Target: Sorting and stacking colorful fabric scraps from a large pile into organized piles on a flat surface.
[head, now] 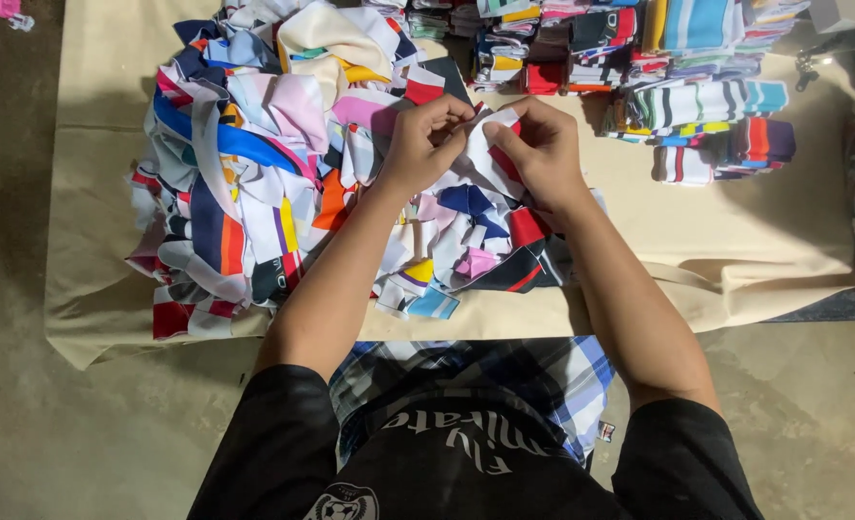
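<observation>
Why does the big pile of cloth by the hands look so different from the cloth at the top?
The loose heap is jumbled and crumpled; the stacked bundles are folded flat in neat piles. The heap lies under the left hand and right hand; the bundles sit farther away, untouched. Both are colourful striped fabric on the beige sheet.

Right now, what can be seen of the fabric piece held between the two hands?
The fabric piece is a small white scrap with a red patch, thin and soft-looking, creased. The left hand and the right hand pinch it together from either side, lifted just above the loose heap of multicoloured scraps on the beige cloth.
</observation>
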